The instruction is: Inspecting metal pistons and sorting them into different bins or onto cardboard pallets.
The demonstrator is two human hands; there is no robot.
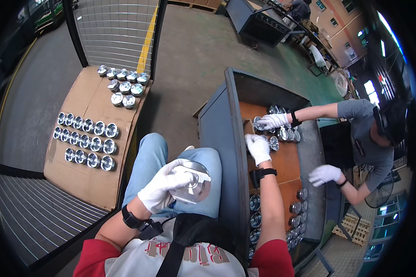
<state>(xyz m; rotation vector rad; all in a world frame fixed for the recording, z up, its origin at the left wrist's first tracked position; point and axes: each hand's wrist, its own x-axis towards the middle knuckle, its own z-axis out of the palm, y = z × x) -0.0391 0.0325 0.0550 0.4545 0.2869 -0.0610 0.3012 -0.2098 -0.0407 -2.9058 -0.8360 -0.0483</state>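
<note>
My left hand [164, 185], in a white glove, is closed on a shiny metal piston [195, 183] held above my lap. The piston's round crown faces up. My right hand [258, 148], also gloved, is inside the grey bin [245, 184] at its near wall, fingers curled. A piston [273, 143] stands right beside it; what the fingers hold, if anything, is hidden. Across the bin, a co-worker's gloved hand [273, 121] reaches to a piston [258, 123] close to my right hand. The co-worker's other gloved hand [325, 175] hovers at the bin's far edge.
To my left, rows of pistons [96, 144] lie on a cardboard-covered surface [85, 184] between wire mesh panels [115, 37]. More pistons [296, 221] line the near end of the bin. Another grey cart [259, 27] stands farther back, with a person near it.
</note>
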